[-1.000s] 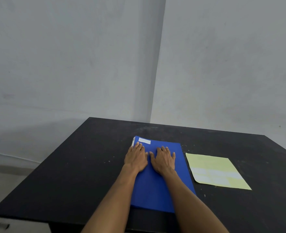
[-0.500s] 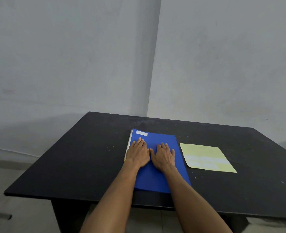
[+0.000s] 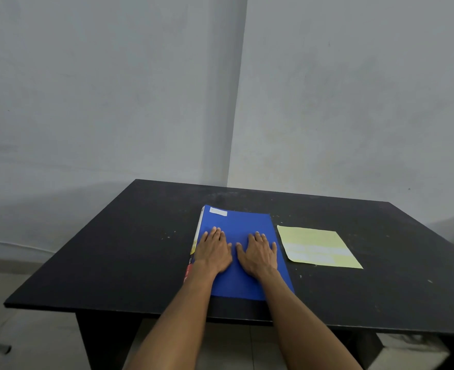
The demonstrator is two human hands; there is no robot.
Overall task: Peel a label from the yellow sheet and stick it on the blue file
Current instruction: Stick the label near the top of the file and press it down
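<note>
Blue file [image 3: 243, 222] lies flat on the black table [image 3: 113, 249]; we rest our left hand [image 3: 213, 251] and right hand [image 3: 259, 253] on it, palms down, fingers spread, holding nothing. A white label [image 3: 218, 211] sits beyond our left fingertips. Yellow sheet [image 3: 318, 247] lies just right of the right hand. Risk: lifting one palm lets the file slide. Spine print is unreadable.
</note>
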